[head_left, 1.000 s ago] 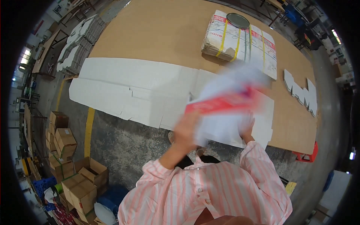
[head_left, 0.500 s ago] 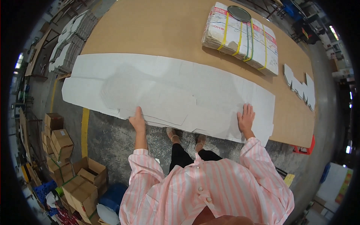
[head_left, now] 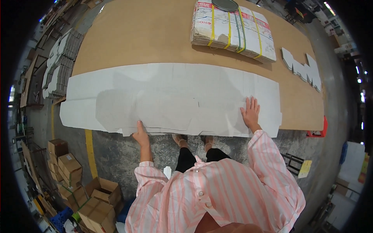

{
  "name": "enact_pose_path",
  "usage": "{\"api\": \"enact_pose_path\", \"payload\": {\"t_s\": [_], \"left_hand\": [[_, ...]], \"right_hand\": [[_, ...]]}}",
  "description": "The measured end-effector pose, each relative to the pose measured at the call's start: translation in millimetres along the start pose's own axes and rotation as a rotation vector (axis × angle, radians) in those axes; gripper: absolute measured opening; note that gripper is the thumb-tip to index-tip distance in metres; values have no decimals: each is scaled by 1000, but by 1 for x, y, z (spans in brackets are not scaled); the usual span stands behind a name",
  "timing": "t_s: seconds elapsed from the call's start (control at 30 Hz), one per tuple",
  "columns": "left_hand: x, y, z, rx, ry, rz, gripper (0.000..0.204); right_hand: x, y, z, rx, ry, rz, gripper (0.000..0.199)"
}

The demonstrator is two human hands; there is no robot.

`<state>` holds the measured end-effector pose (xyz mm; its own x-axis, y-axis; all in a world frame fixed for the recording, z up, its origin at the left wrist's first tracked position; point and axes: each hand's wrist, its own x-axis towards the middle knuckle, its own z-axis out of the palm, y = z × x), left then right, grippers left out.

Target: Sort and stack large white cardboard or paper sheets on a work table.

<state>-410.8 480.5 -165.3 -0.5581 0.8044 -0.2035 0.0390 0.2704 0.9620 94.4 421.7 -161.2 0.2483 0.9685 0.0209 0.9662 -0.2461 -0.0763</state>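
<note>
A long white flat cardboard sheet (head_left: 171, 99) lies unfolded across the near part of a brown table (head_left: 136, 35), on top of more sheets of the same kind. My left hand (head_left: 140, 133) grips the sheet's near edge, thumb on top. My right hand (head_left: 251, 113) lies flat on the sheet near its right end, fingers spread. Both sleeves are pink and white striped.
A strapped bundle of flat printed cartons (head_left: 233, 29) with a round dark lid (head_left: 225, 4) on it sits at the table's far side. White cut pieces (head_left: 303, 70) lie at the right. Brown boxes (head_left: 70, 171) stand on the floor at left; stacked white sheets (head_left: 62, 62) lie beyond.
One second ago both hands held a blurred white and red sheet in the air. Now the sheet lies flat on the pile with my hands spread wide apart on it.
</note>
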Motion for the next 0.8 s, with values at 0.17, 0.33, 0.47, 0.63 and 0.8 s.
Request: {"api": "enact_pose_path", "payload": {"t_s": [0.17, 0.33, 0.47, 0.63, 0.8], "left_hand": [[15, 4, -7, -711, -87, -431, 35], [-4, -9, -12, 80, -65, -22, 42], [6, 7, -4, -615, -46, -303, 36], [13, -7, -16, -254, -15, -99, 38], [3, 10, 7, -80, 4, -65, 41]], "right_hand": [[0, 3, 1, 4, -18, -2, 61], [-2, 6, -3, 19, -71, 43, 60], [-3, 8, -1, 20, -47, 44, 60], [2, 0, -1, 51, -47, 24, 60], [2, 19, -4, 36, -31, 38, 60]]}}
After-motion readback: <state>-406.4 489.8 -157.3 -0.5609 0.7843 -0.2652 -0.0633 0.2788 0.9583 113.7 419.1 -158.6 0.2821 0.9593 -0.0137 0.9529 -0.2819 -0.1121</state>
